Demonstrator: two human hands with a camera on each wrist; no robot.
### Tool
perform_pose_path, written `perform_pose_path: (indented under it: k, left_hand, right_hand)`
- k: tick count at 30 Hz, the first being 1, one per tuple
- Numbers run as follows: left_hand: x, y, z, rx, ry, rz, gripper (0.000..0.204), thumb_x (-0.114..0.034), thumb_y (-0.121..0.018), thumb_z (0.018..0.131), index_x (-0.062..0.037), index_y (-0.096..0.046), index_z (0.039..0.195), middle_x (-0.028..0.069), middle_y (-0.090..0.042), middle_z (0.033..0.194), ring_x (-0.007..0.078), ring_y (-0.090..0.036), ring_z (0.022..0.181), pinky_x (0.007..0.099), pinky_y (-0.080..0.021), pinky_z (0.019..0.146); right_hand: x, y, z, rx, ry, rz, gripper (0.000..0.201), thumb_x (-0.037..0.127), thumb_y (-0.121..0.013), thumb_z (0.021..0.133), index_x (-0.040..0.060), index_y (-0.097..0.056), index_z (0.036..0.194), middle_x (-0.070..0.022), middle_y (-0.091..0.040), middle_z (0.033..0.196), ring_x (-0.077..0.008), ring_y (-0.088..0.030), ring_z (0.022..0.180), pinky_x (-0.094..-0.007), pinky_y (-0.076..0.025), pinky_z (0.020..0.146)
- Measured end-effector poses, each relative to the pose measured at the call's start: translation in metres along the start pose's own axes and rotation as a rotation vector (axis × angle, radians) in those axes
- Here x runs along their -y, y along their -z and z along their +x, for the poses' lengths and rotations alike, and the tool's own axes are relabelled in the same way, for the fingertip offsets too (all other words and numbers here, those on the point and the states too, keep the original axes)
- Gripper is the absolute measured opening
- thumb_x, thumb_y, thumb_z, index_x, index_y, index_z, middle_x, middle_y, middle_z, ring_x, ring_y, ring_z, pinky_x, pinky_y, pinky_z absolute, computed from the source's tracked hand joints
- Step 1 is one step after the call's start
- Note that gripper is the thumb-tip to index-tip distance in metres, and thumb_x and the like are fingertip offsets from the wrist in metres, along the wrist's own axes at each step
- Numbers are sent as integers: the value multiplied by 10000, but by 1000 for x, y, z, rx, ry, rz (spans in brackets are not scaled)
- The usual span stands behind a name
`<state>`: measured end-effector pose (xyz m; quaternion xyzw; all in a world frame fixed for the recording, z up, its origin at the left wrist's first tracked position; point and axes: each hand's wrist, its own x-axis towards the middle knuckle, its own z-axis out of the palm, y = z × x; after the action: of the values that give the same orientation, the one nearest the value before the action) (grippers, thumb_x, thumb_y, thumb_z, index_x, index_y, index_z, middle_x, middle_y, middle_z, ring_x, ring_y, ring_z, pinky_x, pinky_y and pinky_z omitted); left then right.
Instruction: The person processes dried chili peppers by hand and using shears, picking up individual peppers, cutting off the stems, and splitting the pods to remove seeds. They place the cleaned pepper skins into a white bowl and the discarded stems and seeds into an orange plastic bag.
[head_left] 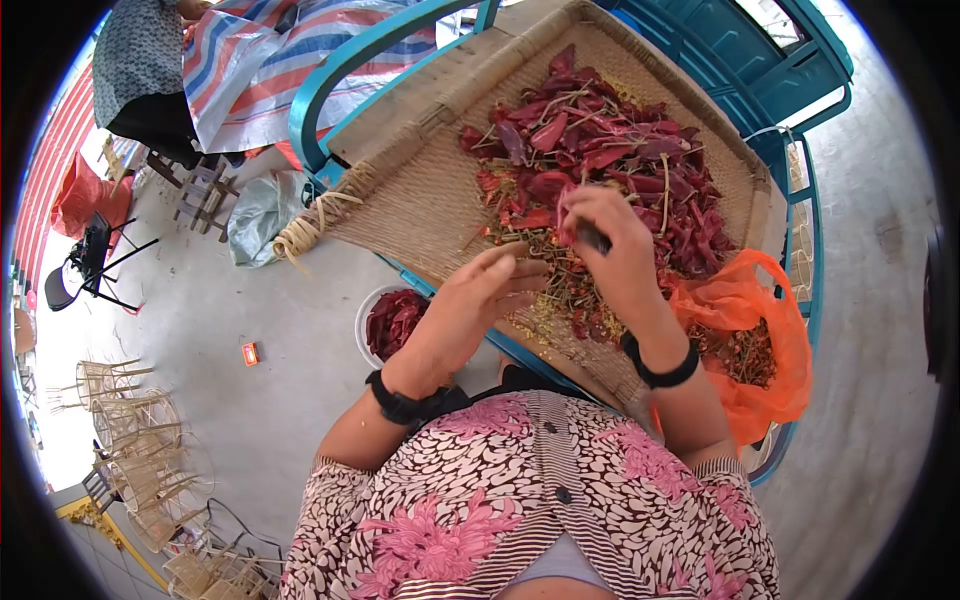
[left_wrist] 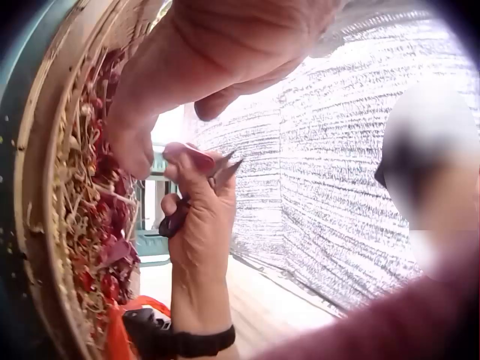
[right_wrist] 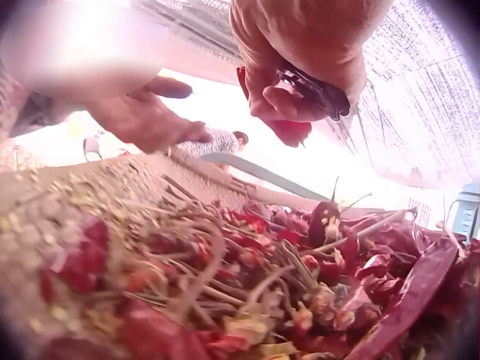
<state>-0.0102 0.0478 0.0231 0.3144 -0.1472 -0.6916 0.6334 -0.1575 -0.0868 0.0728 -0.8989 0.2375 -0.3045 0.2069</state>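
Note:
My right hand [head_left: 615, 250] is raised over a woven tray [head_left: 400, 205], gripping dark-handled scissors [left_wrist: 175, 220]. It also holds a dried red chili [left_wrist: 196, 158] at its fingertips, close by the blades. To its left, my left hand [head_left: 460, 312] hovers above the tray's near edge, fingers extended and nothing held. A heap of dried red chilies [head_left: 680, 190] covers the far part of the tray. Nearer me lie cut stems [head_left: 565, 275] and scattered yellow seeds [head_left: 540, 338].
A white bucket [head_left: 361, 330] with chilies stands below the tray's left edge. At the right hangs an orange plastic bag [head_left: 793, 375] with stems inside. Teal metal rails [head_left: 310, 110] surround the tray. Another person [head_left: 145, 75] is beside a striped tarp [head_left: 250, 85]; small chairs [head_left: 140, 430] line the left.

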Motion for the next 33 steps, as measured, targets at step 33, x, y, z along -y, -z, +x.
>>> perform_pose_path:
  k: [33]
  left_hand:
    - [28, -1, 26, -82, -724, 1433, 373, 43, -618, 815, -21, -517, 1168, 161, -629, 1043, 322, -631, 934, 375, -497, 775]
  right_hand:
    - [36, -25, -40, -216, 88, -28, 274, -31, -673, 670, 78, -612, 914, -50, -625, 978, -233, -646, 716, -302, -513, 576]
